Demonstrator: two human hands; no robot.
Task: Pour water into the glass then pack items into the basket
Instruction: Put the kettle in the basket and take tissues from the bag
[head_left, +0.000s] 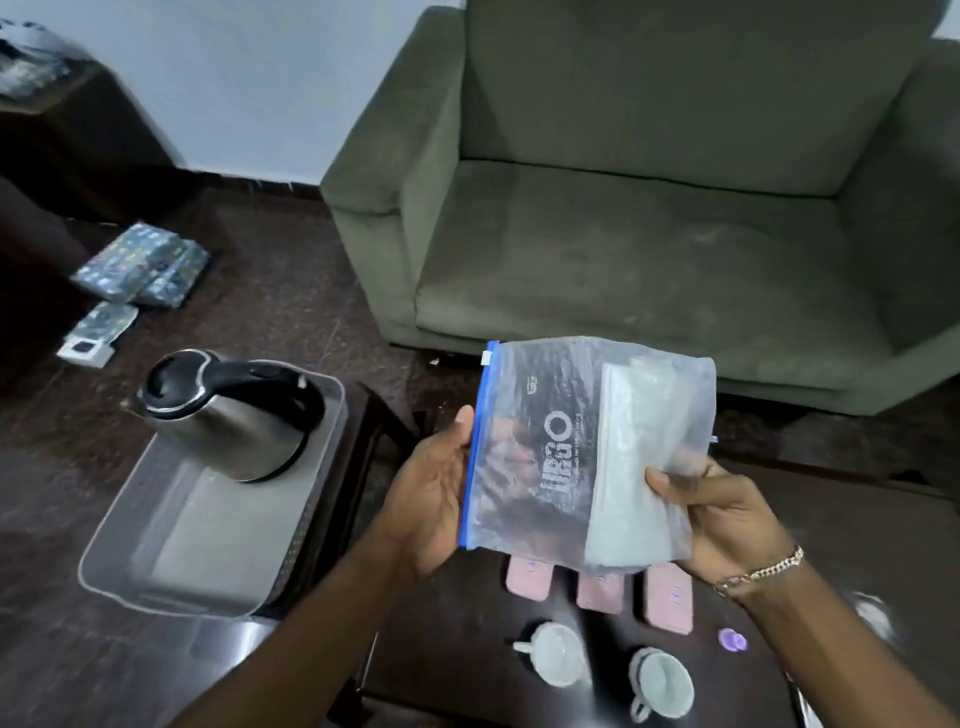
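Two hands hold one clear zip bag above the dark table. The left hand lies open against the bag's blue zipper edge, thumb on the front face and palm along the side; its fingers behind the plastic are hidden. The right hand is closed on the bag's lower right corner, thumb pressed on the front, the other fingers out of sight behind it. A chain bracelet circles that wrist.

The bag is turned sideways: the zipper edge runs nearly upright on the left, leaning a little, so the mouth faces left, and its printed lettering reads bottom to top. A pale folded item fills the right half; what it is cannot be made out through the crinkled plastic.

Below the bag, three pink flat items lie on the table, their upper ends covered by it. Nearer the camera stand two pale cups, blurred, and a small purple object too smeared to identify.

Left of the hands, a grey basket holds a steel kettle standing upright at its far end, spout to the left. A green armchair stands beyond, its top cut off.
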